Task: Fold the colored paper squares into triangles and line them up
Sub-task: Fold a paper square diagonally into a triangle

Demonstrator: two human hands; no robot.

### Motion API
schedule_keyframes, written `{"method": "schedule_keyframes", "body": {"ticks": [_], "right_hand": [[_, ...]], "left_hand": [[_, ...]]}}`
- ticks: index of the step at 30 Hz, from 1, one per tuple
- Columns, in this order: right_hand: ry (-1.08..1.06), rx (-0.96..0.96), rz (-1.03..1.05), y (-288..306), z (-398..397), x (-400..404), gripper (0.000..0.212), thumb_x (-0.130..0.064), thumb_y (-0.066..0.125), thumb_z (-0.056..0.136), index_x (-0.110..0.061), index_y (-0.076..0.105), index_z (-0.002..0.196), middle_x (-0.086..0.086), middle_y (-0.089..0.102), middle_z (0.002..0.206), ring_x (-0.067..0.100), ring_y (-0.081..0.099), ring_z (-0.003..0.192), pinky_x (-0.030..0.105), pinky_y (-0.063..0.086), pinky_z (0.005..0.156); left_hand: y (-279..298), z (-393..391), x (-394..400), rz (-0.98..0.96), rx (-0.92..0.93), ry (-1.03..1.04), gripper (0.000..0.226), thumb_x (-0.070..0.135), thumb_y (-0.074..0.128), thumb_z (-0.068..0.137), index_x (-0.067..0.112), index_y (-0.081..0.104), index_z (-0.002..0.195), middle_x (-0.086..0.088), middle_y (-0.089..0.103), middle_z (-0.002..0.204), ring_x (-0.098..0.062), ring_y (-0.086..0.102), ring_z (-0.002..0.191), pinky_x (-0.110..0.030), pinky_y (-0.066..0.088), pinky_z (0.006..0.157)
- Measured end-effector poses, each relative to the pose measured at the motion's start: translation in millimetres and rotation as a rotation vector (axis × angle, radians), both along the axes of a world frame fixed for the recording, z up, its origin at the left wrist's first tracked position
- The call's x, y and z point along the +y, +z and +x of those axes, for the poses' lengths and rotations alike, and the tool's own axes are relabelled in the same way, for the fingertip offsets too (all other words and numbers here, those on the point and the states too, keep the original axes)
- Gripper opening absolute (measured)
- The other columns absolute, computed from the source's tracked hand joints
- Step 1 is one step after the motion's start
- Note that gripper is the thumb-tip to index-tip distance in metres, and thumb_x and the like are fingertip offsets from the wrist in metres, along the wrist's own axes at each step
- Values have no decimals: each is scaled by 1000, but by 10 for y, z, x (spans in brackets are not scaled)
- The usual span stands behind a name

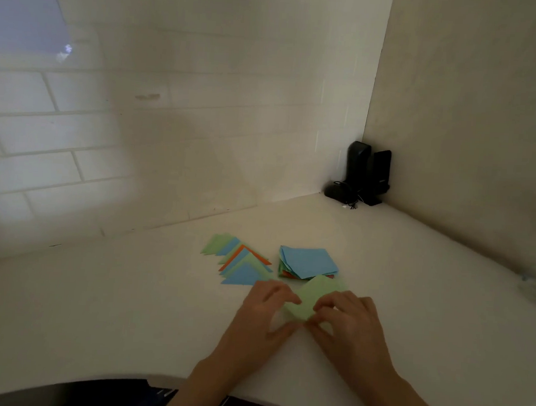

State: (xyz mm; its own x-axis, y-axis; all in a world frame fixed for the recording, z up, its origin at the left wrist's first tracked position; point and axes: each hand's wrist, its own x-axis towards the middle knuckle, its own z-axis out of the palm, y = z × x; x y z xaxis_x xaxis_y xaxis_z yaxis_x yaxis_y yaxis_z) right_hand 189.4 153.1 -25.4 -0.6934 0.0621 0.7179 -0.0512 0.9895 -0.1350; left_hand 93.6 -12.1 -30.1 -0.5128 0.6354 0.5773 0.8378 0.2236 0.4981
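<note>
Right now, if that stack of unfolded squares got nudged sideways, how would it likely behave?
The stack of squares would probably fan out, since its sheets already sit skewed. It looks thin and light, so it likely slides easily on the smooth table.

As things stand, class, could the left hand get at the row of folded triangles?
Probably yes. The row of folded triangles lies just beyond the left hand with bare table between, but that hand would first have to let go of the green paper it pinches.

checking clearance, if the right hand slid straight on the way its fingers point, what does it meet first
Likely the left hand: the right hand points leftward across the green paper it already pinches, and the two hands nearly touch there.
</note>
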Motion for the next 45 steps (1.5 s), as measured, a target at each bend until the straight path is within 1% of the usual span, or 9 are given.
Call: {"method": "schedule_keyframes", "body": {"ticks": [7,11,20,22,26,29,37,42,45], "right_hand": [[-29,-278,-195,-148,55,-31,25,-52,49,75,-35,66,69,-21,60,73,2,57,71,25,32,64],[42,-294,-368,-161,48,4,26,-55,53,75,-33,68,73,-22,59,76,-1,56,73,29,48,65],[9,-353,-438,-156,-38,10,33,-64,48,70,-35,63,73,-18,56,83,7,55,80,33,48,73],[-1,-361,-538,-138,-46,1,20,-57,63,67,-39,55,71,-20,55,82,3,55,80,32,48,76],[-20,-553,-660,-21,-124,50,33,-32,79,68,-38,48,77,-18,56,86,3,53,83,29,46,83],[26,-658,-732,58,-181,140,33,-20,79,68,-36,53,82,-14,59,90,2,51,77,11,42,69],[89,-661,-661,63,-86,184,17,-34,75,74,-41,61,80,-17,58,93,-1,54,87,7,38,74],[-120,-621,-352,-11,-72,-82,19,-55,56,83,-39,61,93,-17,42,104,7,44,105,28,32,84],[-46,-678,-398,29,-72,-39,11,-50,53,88,-40,57,90,-17,42,107,8,43,108,29,30,86]], "left_hand": [[-145,59,-44,-111,-50,-32,27,46,55,85,25,58,103,15,57,104,0,49,100,-30,41,90],[-151,45,-14,-83,-51,-23,15,38,58,85,24,59,89,14,60,97,-3,53,94,-33,44,85],[-153,75,153,-37,-112,121,16,44,59,76,29,55,73,13,57,81,-5,52,79,-32,46,73],[-139,83,171,-27,-184,137,12,43,60,70,33,54,71,13,57,81,-4,53,79,-29,46,73],[-48,51,187,-46,-348,148,30,23,74,66,42,51,71,12,59,83,0,53,82,-11,38,76],[-26,23,166,-64,-391,145,37,10,76,68,40,55,72,14,59,83,7,50,87,-3,34,73],[12,-57,50,-117,-452,41,41,-3,63,72,36,60,86,16,60,91,14,50,88,-2,34,76],[49,-29,-27,-163,-449,-52,46,11,52,64,27,62,106,12,60,107,8,50,101,-2,32,84],[40,50,-42,-150,-330,-47,51,7,49,63,26,60,109,14,57,111,5,47,106,-7,32,91]]}}
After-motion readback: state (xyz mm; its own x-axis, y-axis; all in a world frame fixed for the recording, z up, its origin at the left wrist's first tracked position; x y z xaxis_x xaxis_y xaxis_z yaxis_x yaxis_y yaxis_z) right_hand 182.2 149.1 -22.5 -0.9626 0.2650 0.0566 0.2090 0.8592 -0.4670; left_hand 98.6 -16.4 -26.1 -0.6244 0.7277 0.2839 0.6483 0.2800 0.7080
